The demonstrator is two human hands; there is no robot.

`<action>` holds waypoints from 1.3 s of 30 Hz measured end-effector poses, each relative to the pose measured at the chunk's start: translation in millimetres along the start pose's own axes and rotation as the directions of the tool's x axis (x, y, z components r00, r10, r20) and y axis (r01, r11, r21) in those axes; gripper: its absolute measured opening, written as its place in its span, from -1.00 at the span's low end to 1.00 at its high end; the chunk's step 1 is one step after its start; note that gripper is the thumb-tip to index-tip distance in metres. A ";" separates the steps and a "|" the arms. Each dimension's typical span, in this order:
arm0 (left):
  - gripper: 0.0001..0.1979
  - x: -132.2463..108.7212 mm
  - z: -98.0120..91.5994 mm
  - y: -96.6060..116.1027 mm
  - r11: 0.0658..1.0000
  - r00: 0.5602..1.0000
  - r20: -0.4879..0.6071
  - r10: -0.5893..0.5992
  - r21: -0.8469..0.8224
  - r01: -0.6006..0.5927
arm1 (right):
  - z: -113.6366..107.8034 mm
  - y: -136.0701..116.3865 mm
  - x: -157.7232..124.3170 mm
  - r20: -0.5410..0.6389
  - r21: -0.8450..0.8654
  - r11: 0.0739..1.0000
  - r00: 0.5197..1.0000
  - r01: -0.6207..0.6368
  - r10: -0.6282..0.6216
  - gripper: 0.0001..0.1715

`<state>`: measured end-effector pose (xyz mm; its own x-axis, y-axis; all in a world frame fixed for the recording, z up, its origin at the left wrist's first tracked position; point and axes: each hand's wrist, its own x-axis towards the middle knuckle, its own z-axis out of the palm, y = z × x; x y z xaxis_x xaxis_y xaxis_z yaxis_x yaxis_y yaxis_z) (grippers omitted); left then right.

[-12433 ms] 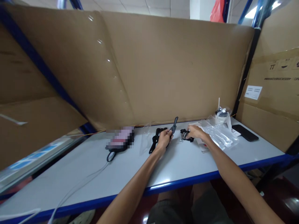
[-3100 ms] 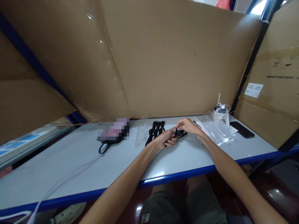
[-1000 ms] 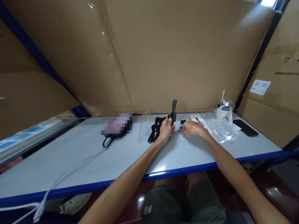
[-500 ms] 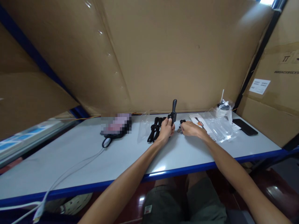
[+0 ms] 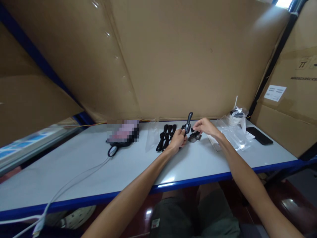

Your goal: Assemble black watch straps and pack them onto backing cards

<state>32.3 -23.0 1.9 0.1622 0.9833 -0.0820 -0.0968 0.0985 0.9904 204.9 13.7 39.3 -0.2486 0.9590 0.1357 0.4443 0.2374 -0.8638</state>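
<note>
My left hand (image 5: pixel 177 139) is wrapped round a black spokeshave (image 5: pixel 189 119), its free handle pointing up and away from me. My right hand (image 5: pixel 203 125) is just right of it, thumb and fingers pinched at a small black part, partly hidden by the fingertips. Under those fingers lies a small pile of dark and grey metal parts (image 5: pixel 194 137), too small to tell apart. Several more black spokeshaves (image 5: pixel 166 136) lie side by side on the table, left of my left hand.
Clear plastic packaging (image 5: pixel 235 135) and a partly covered leaflet (image 5: pixel 215 144) lie to the right. Beyond are a bagged cup with a straw (image 5: pixel 237 115) and a black phone (image 5: pixel 260 135). At left, a cabled device (image 5: pixel 123 140) lies on the white table (image 5: pixel 86 158). Cardboard walls stand behind.
My right hand has risen slightly and moved right, uncovering more of the metal parts and covering the leaflet. The spokeshave in my left hand has lowered and tilted to the right.
</note>
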 end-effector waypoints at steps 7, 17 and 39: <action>-0.79 -6.0 2.6 0.5 0.990 0.981 0.134 -0.139 0.023 0.137 | 26.3 -1.3 5.9 -0.208 0.099 0.983 0.970 0.152 -0.128 -0.92; -0.78 1.4 -1.3 -10.9 0.988 0.971 0.185 -0.155 0.043 0.150 | 42.5 12.4 6.2 -0.204 -0.267 0.936 0.935 0.231 -0.289 -0.90; -0.77 -1.2 -0.6 -2.2 0.982 0.967 0.176 -0.186 -0.007 0.190 | 56.0 -2.5 -8.4 0.020 -0.731 0.608 0.899 0.311 -0.437 -0.77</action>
<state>31.8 -24.4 -0.3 0.3475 0.9053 -0.2441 -0.0710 0.2850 0.9559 157.6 -3.6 13.2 -0.4347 0.7559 0.4895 0.8215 0.5556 -0.1284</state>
